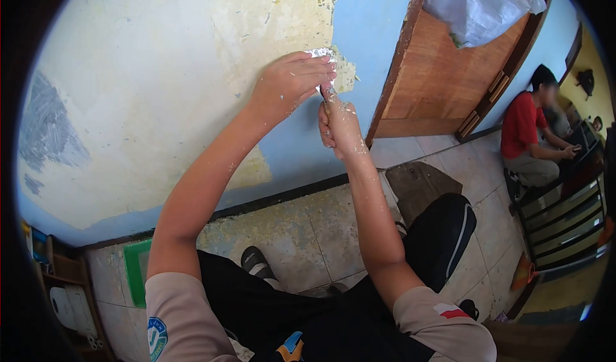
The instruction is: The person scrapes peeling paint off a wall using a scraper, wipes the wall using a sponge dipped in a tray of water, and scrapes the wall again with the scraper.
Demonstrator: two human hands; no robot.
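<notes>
My right hand (340, 125) is wrapped round the handle of a paint scraper, its thumb toward the blade. The shiny metal blade of the scraper (321, 52) lies against the wall (192, 60), at the border between scraped cream surface and blue paint (366, 48). Stretched fingers of my left hand (285, 85) lie flat across the blade and cover much of it. Paint flakes stick to both hands and forearms. Just right of the blade is a patch of bared cream wall (346, 73).
A brown wooden door (430, 73) with a plastic bag (481, 6) stands to the right. Paint debris dusts the tiled floor (295, 234). A green tray (136, 272) and a shelf (67, 269) are at lower left. Another person (529, 128) sits at far right near a dark slatted rack (564, 224).
</notes>
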